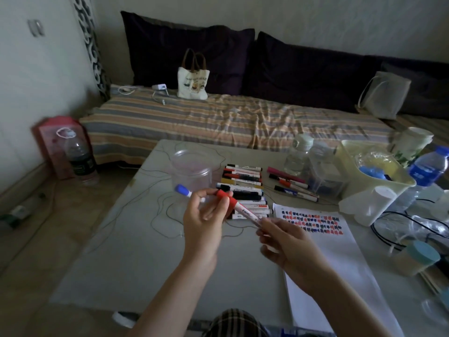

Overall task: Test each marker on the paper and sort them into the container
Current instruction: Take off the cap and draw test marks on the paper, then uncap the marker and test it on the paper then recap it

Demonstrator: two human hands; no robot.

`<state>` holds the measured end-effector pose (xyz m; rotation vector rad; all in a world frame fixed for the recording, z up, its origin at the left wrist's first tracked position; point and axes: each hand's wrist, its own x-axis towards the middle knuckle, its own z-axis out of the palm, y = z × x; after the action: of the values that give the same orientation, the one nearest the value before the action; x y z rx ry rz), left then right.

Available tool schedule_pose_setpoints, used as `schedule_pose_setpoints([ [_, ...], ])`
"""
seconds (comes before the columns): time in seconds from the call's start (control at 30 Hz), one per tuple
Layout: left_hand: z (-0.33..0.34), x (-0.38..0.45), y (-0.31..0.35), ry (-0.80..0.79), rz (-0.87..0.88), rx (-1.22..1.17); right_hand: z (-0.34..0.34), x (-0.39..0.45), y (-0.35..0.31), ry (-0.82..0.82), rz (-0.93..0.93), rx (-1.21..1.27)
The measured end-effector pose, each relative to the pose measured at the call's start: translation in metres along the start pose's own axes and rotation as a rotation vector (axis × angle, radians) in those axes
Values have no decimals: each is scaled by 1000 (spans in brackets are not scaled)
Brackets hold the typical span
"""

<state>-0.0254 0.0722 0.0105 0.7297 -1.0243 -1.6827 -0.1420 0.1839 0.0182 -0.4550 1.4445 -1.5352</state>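
My left hand (pixel 202 222) holds a blue-capped marker (pixel 182 190) that sticks out to the left, and its fingertips pinch the red cap (pixel 224 197) of a red marker (pixel 245 211). My right hand (pixel 289 246) grips the white barrel of that red marker at its lower end. Both hands hover above the table, left of the white paper (pixel 335 249), whose top carries rows of red, blue and black test marks. An empty clear plastic container (pixel 190 170) stands behind my left hand. A stack of several markers (pixel 243 188) lies just right of the container.
More loose markers (pixel 291 184) lie by a clear bottle (pixel 297 154). A yellowish bin (pixel 371 166), a white cup (pixel 384 198), a blue-labelled bottle (pixel 427 170), cables and a teal-lidded jar (pixel 420 259) crowd the right side. A striped sofa (pixel 218 117) lies beyond the table.
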Motion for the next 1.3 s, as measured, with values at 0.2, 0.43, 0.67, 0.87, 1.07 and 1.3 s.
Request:
schedule_pose_setpoints([
  [0.2,-10,23,37,69,210,117,57,21,-18,15,-184,-285],
  [0.43,-22,79,91,227,446,163,70,49,-28,221,-428,-492],
  [0.67,-31,109,64,164,528,744,26,58,3,248,-396,-587],
  [0.87,-31,102,36,66,720,1049,-10,81,24,303,-365,-754],
  [1.07,-25,60,-21,-328,891,1073,-34,105,35,288,-417,-1093],
  [1.3,-60,59,-113,-341,166,1007,-36,136,47,255,-603,-1427],
])
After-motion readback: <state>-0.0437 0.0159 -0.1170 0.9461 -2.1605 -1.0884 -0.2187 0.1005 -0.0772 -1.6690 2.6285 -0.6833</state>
